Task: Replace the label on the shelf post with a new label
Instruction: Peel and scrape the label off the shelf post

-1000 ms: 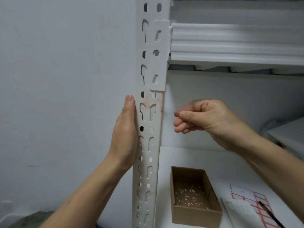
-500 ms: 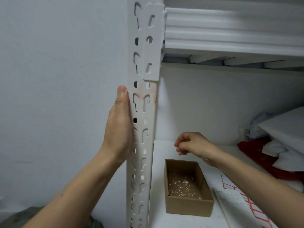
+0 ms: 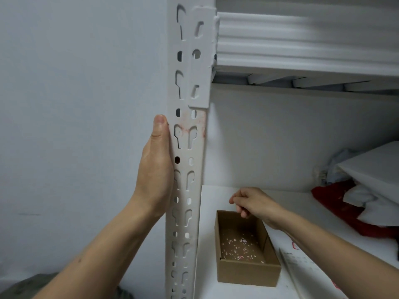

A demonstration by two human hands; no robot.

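The white slotted shelf post [image 3: 185,190] stands upright in the middle, with faint red label residue [image 3: 199,124] just under the beam bracket. My left hand [image 3: 155,169] grips the post's left edge, thumb lying along the front. My right hand [image 3: 252,203] hovers over the far end of an open cardboard box [image 3: 246,275], fingers curled with the tips together; nothing shows between them. Small pink and white label scraps [image 3: 239,249] lie in the box. A sheet of red-outlined labels [image 3: 294,244] peeks out beside my right forearm, mostly hidden.
The box rests on a white shelf board [image 3: 207,234]. A red cloth [image 3: 336,203] and white boards [image 3: 371,169] are piled at the right. The upper shelf beam [image 3: 302,39] runs overhead. A plain wall lies left of the post.
My right hand has come down from beside the residue patch to over the box. The view tilted downward slightly. My left hand has kept its hold on the post.
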